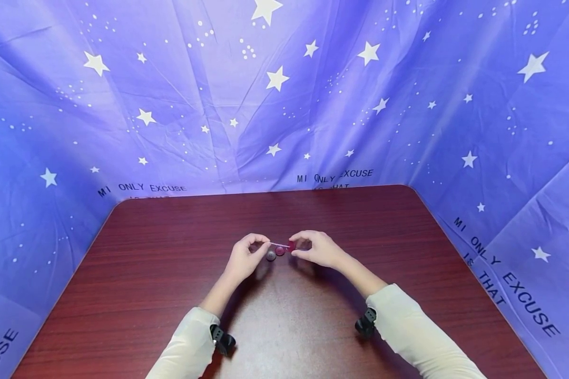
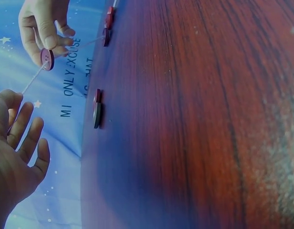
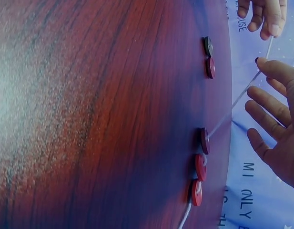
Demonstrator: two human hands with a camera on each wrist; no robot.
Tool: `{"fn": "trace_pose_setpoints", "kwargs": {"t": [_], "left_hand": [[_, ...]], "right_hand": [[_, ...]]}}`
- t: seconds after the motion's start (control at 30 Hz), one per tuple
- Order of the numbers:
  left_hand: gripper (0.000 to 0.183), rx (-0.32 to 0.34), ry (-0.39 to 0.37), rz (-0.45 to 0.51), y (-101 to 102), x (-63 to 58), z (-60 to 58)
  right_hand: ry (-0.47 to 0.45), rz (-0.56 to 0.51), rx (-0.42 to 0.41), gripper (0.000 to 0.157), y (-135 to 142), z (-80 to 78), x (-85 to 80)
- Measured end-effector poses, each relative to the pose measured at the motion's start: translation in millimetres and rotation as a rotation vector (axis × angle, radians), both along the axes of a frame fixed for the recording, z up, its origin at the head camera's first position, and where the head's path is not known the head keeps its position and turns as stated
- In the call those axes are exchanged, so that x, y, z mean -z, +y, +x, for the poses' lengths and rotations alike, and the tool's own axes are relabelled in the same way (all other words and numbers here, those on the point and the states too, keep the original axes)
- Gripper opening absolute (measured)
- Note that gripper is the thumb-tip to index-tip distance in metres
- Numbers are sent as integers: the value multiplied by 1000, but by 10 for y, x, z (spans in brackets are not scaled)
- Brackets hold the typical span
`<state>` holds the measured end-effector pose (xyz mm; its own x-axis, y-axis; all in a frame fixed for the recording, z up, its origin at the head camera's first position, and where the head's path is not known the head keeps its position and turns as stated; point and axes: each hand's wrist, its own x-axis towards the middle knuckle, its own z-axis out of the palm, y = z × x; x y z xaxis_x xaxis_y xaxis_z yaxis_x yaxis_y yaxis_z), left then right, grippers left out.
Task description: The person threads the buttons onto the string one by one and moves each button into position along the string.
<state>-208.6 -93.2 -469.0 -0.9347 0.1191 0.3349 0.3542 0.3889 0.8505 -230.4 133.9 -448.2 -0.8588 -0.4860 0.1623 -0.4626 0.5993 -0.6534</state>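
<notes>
Right hand (image 1: 319,248) pinches red button (image 1: 291,245); left hand (image 1: 246,256) pinches string (image 1: 278,244).

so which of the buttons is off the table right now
The dark red button pinched in the right hand, on the string; the others lie on the table.

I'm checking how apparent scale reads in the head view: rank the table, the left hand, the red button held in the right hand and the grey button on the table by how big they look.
1. Table
2. Left hand
3. Red button and grey button: both tiny and look alike, so I won't rank them.
</notes>
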Motion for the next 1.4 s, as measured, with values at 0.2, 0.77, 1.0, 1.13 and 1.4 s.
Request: {"fn": "trace_pose_setpoints", "kwargs": {"t": [0.2,0.77,1.0,1.13,1.4], "left_hand": [[7,-1,-24,-2,-1,-20,18],[6,6,-35,-8,-23,-8,23],[7,3,-73,-2,-29,1,22],[6,3,-78,10,-30,4,19],[6,-2,-80,1,-34,-2,30]], "right_hand": [[-1,0,2,29,44,-9,-5],[-19,24,21,29,175,-22,5],[-11,25,22,28,239,-51,86],[-2,47,34,29,260,-63,112],[20,66,51,28,307,-92,178]]}}
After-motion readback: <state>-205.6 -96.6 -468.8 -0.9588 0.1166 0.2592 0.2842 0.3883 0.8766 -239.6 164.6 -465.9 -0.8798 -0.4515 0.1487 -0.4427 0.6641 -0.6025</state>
